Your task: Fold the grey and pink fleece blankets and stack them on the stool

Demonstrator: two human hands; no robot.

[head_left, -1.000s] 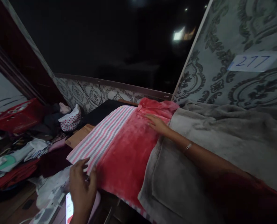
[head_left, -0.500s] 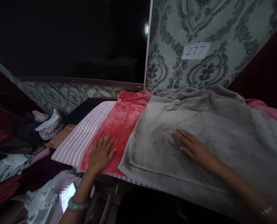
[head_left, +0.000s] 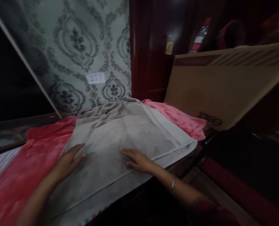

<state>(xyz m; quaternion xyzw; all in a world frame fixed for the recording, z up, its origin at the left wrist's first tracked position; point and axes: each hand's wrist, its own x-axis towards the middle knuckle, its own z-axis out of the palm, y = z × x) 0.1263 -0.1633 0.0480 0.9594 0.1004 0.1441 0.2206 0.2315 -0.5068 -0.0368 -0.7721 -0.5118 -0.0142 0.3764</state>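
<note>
Towel (head_left: 130, 135) on blanket (head_left: 24, 163), both hands on towel, cardboard (head_left: 224, 84) behind right

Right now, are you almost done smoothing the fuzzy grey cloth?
Partly. The fuzzy grey cloth already lies spread over the red plush blanket. The left hand and right hand both press flat on it. Its far edge by the patterned wall is bunched and wrinkled.

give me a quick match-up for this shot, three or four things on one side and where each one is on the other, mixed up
Things:
1. left hand
2. right hand
3. paper label
4. cardboard sheet

Places:
a. stuck on the patterned wall
b. leaning at the far right
c. flat on the grey fabric's left edge
d. flat on the grey fabric's middle

Pairs: 1-c, 2-d, 3-a, 4-b
</note>
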